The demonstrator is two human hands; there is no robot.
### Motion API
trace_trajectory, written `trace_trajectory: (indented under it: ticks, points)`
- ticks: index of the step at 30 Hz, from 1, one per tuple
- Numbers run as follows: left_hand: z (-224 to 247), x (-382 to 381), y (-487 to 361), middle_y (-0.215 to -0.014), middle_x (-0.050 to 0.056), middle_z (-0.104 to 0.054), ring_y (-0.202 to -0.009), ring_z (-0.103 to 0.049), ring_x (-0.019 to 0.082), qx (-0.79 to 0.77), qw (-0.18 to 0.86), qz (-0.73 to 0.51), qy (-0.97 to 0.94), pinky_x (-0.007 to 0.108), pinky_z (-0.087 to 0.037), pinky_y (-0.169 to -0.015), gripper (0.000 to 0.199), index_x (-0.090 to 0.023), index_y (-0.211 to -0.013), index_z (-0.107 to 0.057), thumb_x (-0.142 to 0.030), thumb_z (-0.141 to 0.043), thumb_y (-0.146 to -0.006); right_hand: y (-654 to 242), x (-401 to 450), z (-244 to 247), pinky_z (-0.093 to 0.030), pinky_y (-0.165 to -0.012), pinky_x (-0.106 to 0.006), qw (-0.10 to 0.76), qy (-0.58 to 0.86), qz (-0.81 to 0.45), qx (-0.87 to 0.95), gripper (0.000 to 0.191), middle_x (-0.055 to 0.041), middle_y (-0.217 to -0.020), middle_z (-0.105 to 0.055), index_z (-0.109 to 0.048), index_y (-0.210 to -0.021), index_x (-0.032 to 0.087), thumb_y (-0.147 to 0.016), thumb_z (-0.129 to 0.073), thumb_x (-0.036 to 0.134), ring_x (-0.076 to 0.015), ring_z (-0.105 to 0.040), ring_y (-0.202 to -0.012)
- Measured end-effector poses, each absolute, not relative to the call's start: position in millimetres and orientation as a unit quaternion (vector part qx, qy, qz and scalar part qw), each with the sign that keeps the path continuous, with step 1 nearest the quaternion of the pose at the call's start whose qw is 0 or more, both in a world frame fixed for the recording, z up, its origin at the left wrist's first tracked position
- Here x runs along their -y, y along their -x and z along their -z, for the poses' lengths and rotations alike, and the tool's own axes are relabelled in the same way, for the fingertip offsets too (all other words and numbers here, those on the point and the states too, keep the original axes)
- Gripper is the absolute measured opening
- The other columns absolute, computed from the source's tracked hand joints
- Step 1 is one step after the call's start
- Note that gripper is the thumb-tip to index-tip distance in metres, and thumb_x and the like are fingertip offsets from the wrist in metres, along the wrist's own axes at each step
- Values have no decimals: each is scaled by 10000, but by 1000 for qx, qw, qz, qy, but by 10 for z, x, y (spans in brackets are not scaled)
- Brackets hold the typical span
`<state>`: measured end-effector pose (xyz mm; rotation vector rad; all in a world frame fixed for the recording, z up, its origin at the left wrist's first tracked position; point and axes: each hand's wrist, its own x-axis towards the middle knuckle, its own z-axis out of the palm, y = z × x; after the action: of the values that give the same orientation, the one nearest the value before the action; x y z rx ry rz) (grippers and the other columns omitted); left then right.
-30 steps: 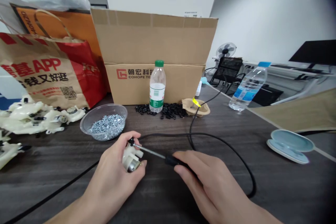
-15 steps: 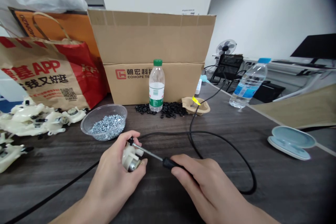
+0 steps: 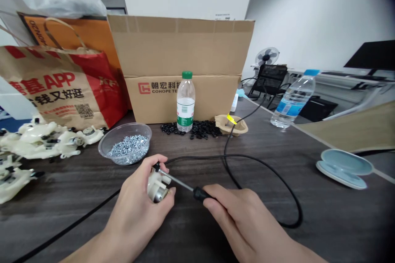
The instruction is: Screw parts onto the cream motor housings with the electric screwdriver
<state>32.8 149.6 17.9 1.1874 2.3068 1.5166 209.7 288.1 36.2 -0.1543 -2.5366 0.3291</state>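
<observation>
My left hand (image 3: 140, 201) is closed around a small white plastic part (image 3: 156, 183) with a silver metal cylinder at its lower end. A black piece sits at the part's top, beside my left fingertips. In my right hand (image 3: 243, 213) is a screwdriver (image 3: 182, 183), gripped by its black handle. Its metal shaft slants up to the left, and the tip meets the black piece; whether a screw is under it is hidden. Behind my left hand stands a clear plastic bowl (image 3: 104, 148) of small silver screws (image 3: 128, 146).
Several white plastic assemblies (image 3: 40, 137) lie at the left. A green-capped bottle (image 3: 185, 104) stands among small black pieces (image 3: 203, 129) before a cardboard box (image 3: 185, 49). A black cable (image 3: 262, 159) loops over the table. At right are another bottle (image 3: 291, 100) and an open pale-blue case (image 3: 344, 166).
The whole view has shifted slightly, so everything appears a little further right. Both hands keep their hold, with the screwdriver tip still at the black piece.
</observation>
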Motion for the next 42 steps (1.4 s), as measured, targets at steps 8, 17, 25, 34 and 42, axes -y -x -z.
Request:
trace_trajectory:
  ticks: [8, 17, 25, 34, 42]
  points:
    - [-180, -1518, -316, -1029, -32, -668, -941, -697, 189, -749, 134, -531, -372, 285, -547, -801, 486, -297, -1207, -541, -220, -724, -764, -2085, -2834, -332, -502, -608, -317, 242, 84, -121, 959, 161, -39, -953, -703, -599, -1083, 201, -955, -576, 106, -208, -676, -714]
    - [-111, -1468, -316, -1019, -46, -679, -838, -713, 168, -770, 25, -458, -443, 294, -550, -782, 428, -322, -1202, -528, -188, -681, -826, -2115, -2899, -365, -335, -483, -238, 119, 172, -460, 863, 232, -6, -700, -584, -592, -890, 204, -1025, -482, 358, -126, -490, -537]
    - [-190, -1505, -259, -1057, -31, -660, -919, -697, 163, -714, 40, -538, -446, 289, -553, -830, 623, -370, -1332, -463, -142, -708, -807, -2007, -3101, -470, -295, -401, -204, -20, 222, -626, 747, 465, 55, -521, -464, -612, -929, 198, -1043, -386, 588, -92, -341, -389]
    - [-190, -1465, -243, -1326, 34, -514, -837, -719, 199, -492, 513, -606, -357, 279, -594, -593, 984, -436, -1381, -398, -80, -895, -610, -2033, -3212, -327, -433, -916, -418, 179, 146, -176, 957, 106, -55, -1020, -654, -675, -1000, 177, -904, -715, 159, -259, -561, -996]
    - [-36, -1452, -315, -1449, 83, -511, -801, -782, 231, -389, 662, -592, -242, 270, -606, -622, 1061, -386, -1435, -413, 3, -848, -548, -2070, -2961, -520, -404, -992, -306, 131, -43, -308, 941, 235, 10, -1089, -665, -641, -1181, 250, -1000, -615, 103, -155, -566, -1024]
